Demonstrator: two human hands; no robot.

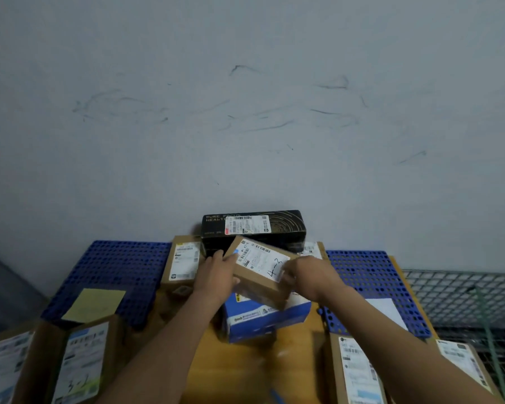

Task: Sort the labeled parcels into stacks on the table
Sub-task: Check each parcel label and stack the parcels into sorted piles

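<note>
**Two-handed hold on a labelled parcel over the centre boxes**

Far left, near edge: brown cardboard parcels with white shipping labels (82,363), standing on the orange wooden table (239,365). Behind these: a blue perforated plastic mat (120,266) bearing a pale yellow paper sheet (94,304). Left of centre: a brown carton with a white label (184,260), just beside the left hand (216,272). Left hand curled round the left end of the small brown cardboard parcel marked "4-3" (260,269). Parcel tilted, above the blue-and-white box (263,319); touching or clear of it, cannot tell. Behind, against the wall: a black rectangular box with gold rings and a white label (254,225). Right end of the parcel gripped by the right hand (306,275). Further right: a second blue perforated mat (368,281) with a white sheet (388,313), more labelled brown cartons (353,371), and grey wire mesh (464,293).

Risks, as judged:
- Slip from the tilted hold on early loosening of either grip.
- Skewed landing on the blue-and-white box, then a slide off its edge.
- Knock against the neighbouring carton in a leftward swing.
- Wrong stack through a misread handwritten mark.
</note>
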